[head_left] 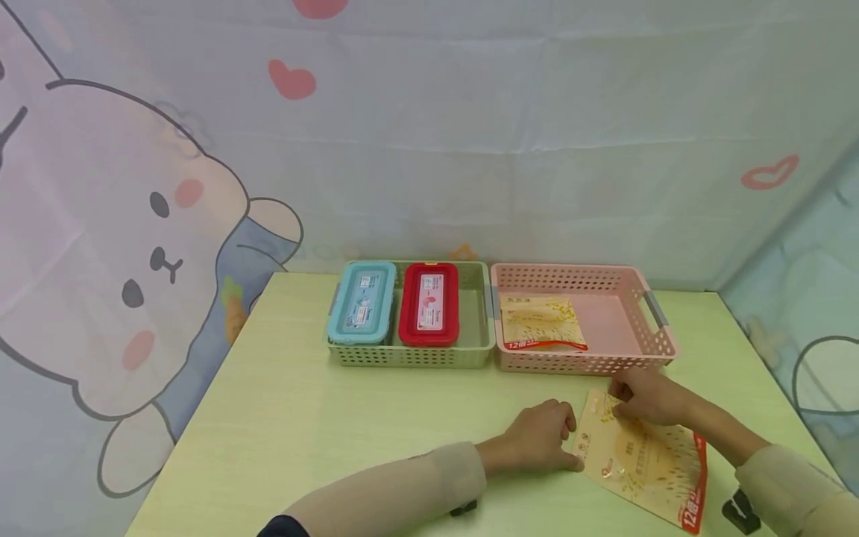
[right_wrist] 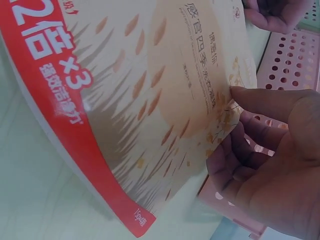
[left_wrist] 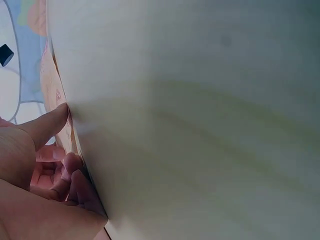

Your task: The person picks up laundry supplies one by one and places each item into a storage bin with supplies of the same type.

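Observation:
A flat beige pouch of laundry pods (head_left: 637, 462) with a red band lies at an angle on the table, in front of the pink basket. My right hand (head_left: 649, 397) pinches its far edge between thumb and fingers; the right wrist view shows this grip on the pouch (right_wrist: 165, 95) closely. At the pouch's left edge, my left hand (head_left: 537, 438) rests with its thumb touching the corner and its index finger held apart. In the left wrist view the left hand (left_wrist: 30, 170) has loosely bent fingers close to the tabletop.
Behind the pouch stands a pink basket (head_left: 647, 344) with a second, similar pouch (head_left: 542, 322) at its left. Beside it, a green basket (head_left: 416, 356) holds a blue-lidded box (head_left: 362, 302) and a red-lidded box (head_left: 429, 304). A printed cloth (head_left: 429, 186) hangs behind the table.

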Tool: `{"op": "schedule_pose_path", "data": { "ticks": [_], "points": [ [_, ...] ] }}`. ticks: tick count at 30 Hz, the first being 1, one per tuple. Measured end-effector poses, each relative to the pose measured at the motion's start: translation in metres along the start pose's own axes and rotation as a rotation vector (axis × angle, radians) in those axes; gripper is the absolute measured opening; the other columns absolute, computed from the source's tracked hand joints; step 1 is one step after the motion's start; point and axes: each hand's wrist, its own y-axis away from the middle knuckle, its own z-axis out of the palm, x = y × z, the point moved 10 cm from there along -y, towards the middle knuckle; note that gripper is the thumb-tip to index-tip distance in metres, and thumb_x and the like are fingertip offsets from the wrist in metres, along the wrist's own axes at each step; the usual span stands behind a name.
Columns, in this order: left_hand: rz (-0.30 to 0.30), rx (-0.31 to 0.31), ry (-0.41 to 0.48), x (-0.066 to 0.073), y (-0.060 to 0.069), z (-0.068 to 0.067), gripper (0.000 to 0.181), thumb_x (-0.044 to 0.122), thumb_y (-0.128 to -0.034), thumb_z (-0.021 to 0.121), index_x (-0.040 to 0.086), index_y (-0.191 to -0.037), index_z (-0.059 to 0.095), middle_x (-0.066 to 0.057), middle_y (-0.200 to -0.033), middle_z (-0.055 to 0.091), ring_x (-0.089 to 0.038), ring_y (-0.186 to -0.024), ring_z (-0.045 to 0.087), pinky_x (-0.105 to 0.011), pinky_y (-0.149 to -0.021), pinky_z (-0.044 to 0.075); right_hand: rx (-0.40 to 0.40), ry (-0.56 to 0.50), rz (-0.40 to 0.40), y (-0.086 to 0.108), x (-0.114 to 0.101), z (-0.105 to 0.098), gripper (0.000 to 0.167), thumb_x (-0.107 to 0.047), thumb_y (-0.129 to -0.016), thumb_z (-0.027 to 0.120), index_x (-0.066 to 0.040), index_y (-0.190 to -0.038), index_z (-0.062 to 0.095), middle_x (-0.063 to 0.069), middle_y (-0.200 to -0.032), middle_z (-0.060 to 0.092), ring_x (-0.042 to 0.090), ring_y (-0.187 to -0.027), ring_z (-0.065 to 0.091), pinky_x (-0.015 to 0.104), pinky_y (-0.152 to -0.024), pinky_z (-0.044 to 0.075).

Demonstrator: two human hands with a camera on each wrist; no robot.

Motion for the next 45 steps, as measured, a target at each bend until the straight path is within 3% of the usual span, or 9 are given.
{"op": "schedule_pose_path", "data": {
  "ticks": [12,20,30,37,40,45],
  "points": [
    [0.013,0.002,0.045,-0.002,0.002,-0.002,0.043,0.036,-0.0835,0.092,0.016,-0.105,0.059,0.013,-0.087,0.050,0.003,-0.075,0.046,-0.013,-0.066,0.039,-0.048,0.003,-0.084,-0.004,-0.005,-0.001,0.020,0.000,-0.086,0.076,-0.010,-0.087,0.060,-0.006,-0.081,0.052,0.006,-0.074,0.047,0.027,-0.063,0.038],
    [0.017,-0.004,0.061,-0.002,0.001,-0.002,0.045,0.035,-0.0838,0.092,0.016,-0.107,0.059,0.013,-0.087,0.050,0.002,-0.076,0.047,-0.013,-0.066,0.040,-0.057,0.018,-0.100,-0.003,-0.007,-0.003,0.021,0.001,-0.089,0.075,-0.011,-0.087,0.057,-0.007,-0.079,0.049,0.005,-0.070,0.045,0.026,-0.061,0.036],
    [0.014,-0.025,0.154,-0.008,0.000,-0.001,0.046,0.030,-0.0882,0.088,0.011,-0.121,0.062,0.013,-0.088,0.054,0.002,-0.075,0.051,-0.013,-0.067,0.044,-0.056,0.023,-0.145,0.000,-0.017,-0.015,0.020,0.000,-0.094,0.073,-0.013,-0.089,0.058,-0.009,-0.079,0.048,0.003,-0.071,0.045,0.026,-0.060,0.036],
    [0.078,-0.031,0.130,-0.006,-0.001,-0.002,0.022,0.032,-0.0969,0.078,0.013,-0.100,0.067,0.012,-0.082,0.052,0.001,-0.073,0.046,-0.014,-0.064,0.039,-0.072,0.004,-0.146,-0.002,-0.019,-0.020,0.018,-0.005,-0.097,0.072,-0.015,-0.090,0.060,-0.010,-0.077,0.049,0.003,-0.070,0.047,0.026,-0.059,0.039],
    [0.090,-0.027,0.126,-0.005,-0.001,-0.003,0.023,0.031,-0.0982,0.077,0.014,-0.091,0.063,0.010,-0.079,0.051,0.000,-0.071,0.045,-0.015,-0.063,0.037,-0.063,0.008,-0.154,-0.004,-0.020,-0.022,0.019,-0.005,-0.098,0.072,-0.015,-0.089,0.059,-0.010,-0.075,0.048,0.003,-0.069,0.047,0.025,-0.060,0.038],
    [0.065,-0.027,0.142,-0.007,-0.001,-0.003,0.025,0.031,-0.0978,0.077,0.015,-0.089,0.060,0.011,-0.078,0.051,0.000,-0.069,0.046,-0.015,-0.062,0.038,-0.054,-0.004,-0.162,-0.007,-0.023,-0.023,0.018,-0.005,-0.099,0.071,-0.015,-0.090,0.059,-0.010,-0.075,0.049,0.003,-0.069,0.047,0.025,-0.059,0.038]
  ]
}}
